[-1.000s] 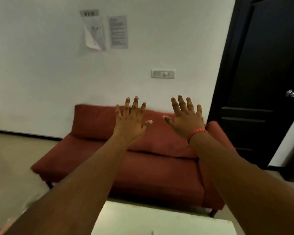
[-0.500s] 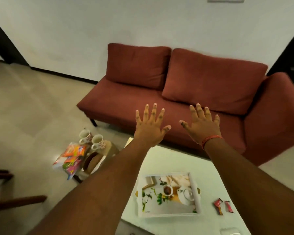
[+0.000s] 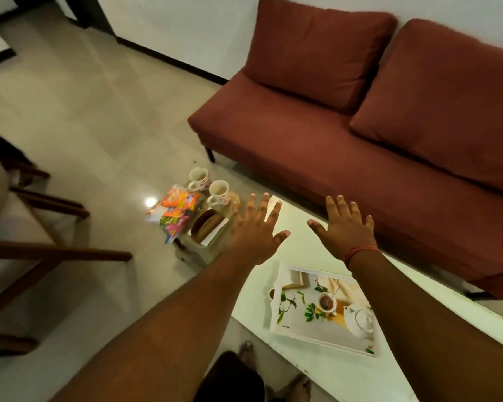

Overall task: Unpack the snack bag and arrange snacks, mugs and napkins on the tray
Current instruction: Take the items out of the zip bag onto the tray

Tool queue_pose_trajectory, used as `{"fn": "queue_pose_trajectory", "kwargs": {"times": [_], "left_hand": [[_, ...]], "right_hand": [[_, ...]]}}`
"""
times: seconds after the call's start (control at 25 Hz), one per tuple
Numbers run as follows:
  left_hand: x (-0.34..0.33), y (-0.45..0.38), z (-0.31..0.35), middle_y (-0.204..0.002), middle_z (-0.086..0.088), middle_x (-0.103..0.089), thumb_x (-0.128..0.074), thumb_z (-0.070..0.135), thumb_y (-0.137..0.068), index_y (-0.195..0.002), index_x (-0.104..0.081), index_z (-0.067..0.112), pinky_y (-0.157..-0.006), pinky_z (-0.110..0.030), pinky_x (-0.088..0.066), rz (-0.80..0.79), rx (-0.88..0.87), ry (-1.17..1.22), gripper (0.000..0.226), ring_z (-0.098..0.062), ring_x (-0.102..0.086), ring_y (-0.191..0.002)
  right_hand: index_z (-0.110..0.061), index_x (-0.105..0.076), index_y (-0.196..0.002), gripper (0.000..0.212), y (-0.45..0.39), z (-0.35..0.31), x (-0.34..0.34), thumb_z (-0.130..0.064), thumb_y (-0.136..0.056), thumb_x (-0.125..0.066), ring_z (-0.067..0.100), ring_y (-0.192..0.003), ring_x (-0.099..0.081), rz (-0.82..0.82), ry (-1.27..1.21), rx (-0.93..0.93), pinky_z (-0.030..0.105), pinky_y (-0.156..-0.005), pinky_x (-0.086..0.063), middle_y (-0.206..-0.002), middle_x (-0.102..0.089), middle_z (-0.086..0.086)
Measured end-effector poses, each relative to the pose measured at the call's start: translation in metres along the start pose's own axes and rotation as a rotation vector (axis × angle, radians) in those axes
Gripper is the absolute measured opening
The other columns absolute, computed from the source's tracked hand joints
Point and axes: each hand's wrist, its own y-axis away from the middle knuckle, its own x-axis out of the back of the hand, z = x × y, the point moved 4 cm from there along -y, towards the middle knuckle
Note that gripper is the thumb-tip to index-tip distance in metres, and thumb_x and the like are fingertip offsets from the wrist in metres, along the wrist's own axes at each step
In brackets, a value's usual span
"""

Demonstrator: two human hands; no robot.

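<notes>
My left hand point(image 3: 256, 227) and my right hand point(image 3: 344, 227) are stretched out in front of me, fingers spread, holding nothing. Below them a white tray point(image 3: 276, 317) printed with a teapot and leaves lies on the white table point(image 3: 325, 375). Left of the table, a small stool point(image 3: 198, 253) carries a colourful snack bag point(image 3: 176, 216), two white patterned mugs point(image 3: 199, 177) point(image 3: 218, 191), and a brown napkin holder with white napkins point(image 3: 206, 227). My left hand hovers just right of the stool.
A red sofa point(image 3: 346, 146) stands behind the table. Wooden chair legs point(image 3: 55, 253) fill the left side. Tiled floor lies between the chair and the stool. My bare feet point(image 3: 246, 351) show near the table's front edge.
My view has swung down and left from the wall and door to the table, tray and stool. Both hands stay spread and have dropped lower.
</notes>
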Motion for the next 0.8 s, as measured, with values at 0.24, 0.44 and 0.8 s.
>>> {"fn": "queue_pose_trajectory", "kwargs": {"times": [0.24,0.44,0.8], "left_hand": [[-0.032,0.024,-0.115,-0.167,-0.005,-0.004,-0.016,0.069,-0.094,-0.157,-0.003,0.029,-0.117,-0.067,-0.009,-0.021,0.220,0.088,0.075,-0.038,-0.001,-0.152],[-0.068,-0.008,-0.206,-0.167,-0.009,-0.003,-0.014,0.066,-0.094,-0.157,-0.001,0.028,-0.116,-0.067,-0.005,-0.110,0.333,0.288,0.075,-0.040,0.000,-0.152],[-0.223,-0.047,-0.388,-0.162,-0.012,-0.021,-0.058,0.044,-0.087,-0.156,-0.015,0.020,-0.117,-0.054,-0.026,-0.298,0.864,0.798,0.085,-0.036,-0.025,-0.147]], "right_hand": [[-0.027,-0.005,-0.157,0.082,-0.040,-0.101,-0.041,-0.074,-0.091,-0.019,0.032,-0.152,-0.007,-0.083,0.040,0.144,0.062,-0.118,-0.015,-0.166,-0.005,0.002],[-0.026,-0.010,-0.156,0.079,-0.097,-0.194,-0.087,-0.071,-0.093,-0.026,0.032,-0.152,-0.010,-0.165,0.001,0.132,0.060,-0.117,-0.017,-0.166,-0.007,0.004],[-0.010,-0.023,-0.154,0.074,-0.199,-0.408,-0.248,-0.029,-0.092,-0.060,0.036,-0.147,-0.024,-0.421,-0.315,0.320,0.041,-0.118,-0.025,-0.160,-0.022,0.018]]}}
